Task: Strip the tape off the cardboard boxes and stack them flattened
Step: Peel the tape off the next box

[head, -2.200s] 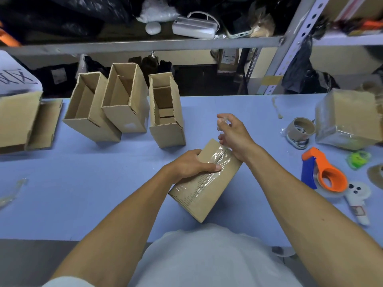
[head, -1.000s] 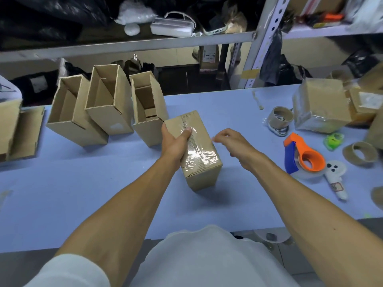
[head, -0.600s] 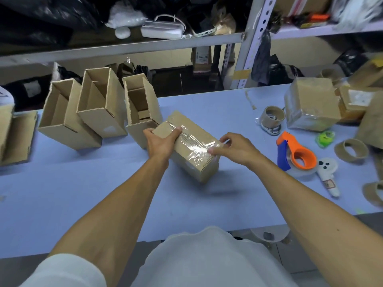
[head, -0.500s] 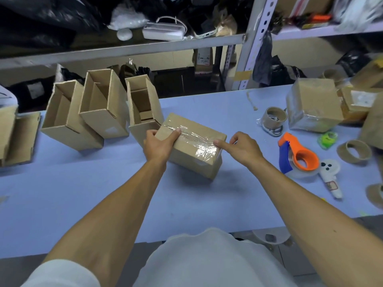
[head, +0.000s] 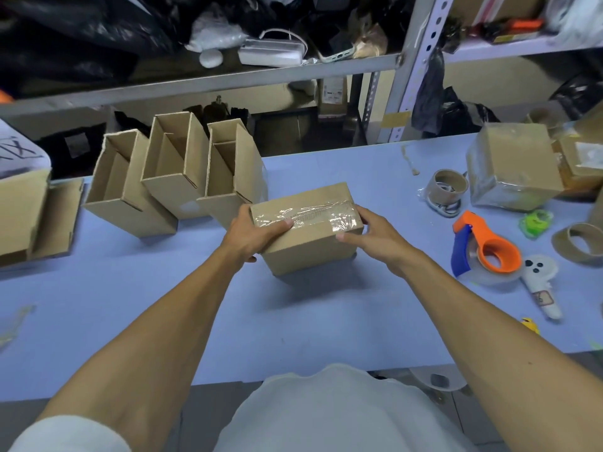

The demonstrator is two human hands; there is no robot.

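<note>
Cardboard, brown and closed, forms the taped box (head: pixel 308 228) held over the middle of the blue table (head: pixel 163 305), its long side running left to right. A strip of clear tape (head: pixel 306 216) runs along its top face. The left hand (head: pixel 251 234) grips the box's left end, thumb lying on the tape near that end and the other fingers curled under and behind. The right hand (head: pixel 372 236) grasps the right end, thumb against the near right edge just below the tape's end, fingers wrapped round the far side. Whether the box's underside touches the table cannot be told.

Just to the far left of the box stand three open boxes (head: pixel 176 177) in a row, tilted, the rightmost almost touching the left hand. At the far right a sealed box (head: pixel 512 168) wrapped in tape rests on the table, with an empty tape core (head: pixel 448 187) beside it. Near the right hand, a little apart, lies an orange tape dispenser (head: pixel 489 251).
</note>
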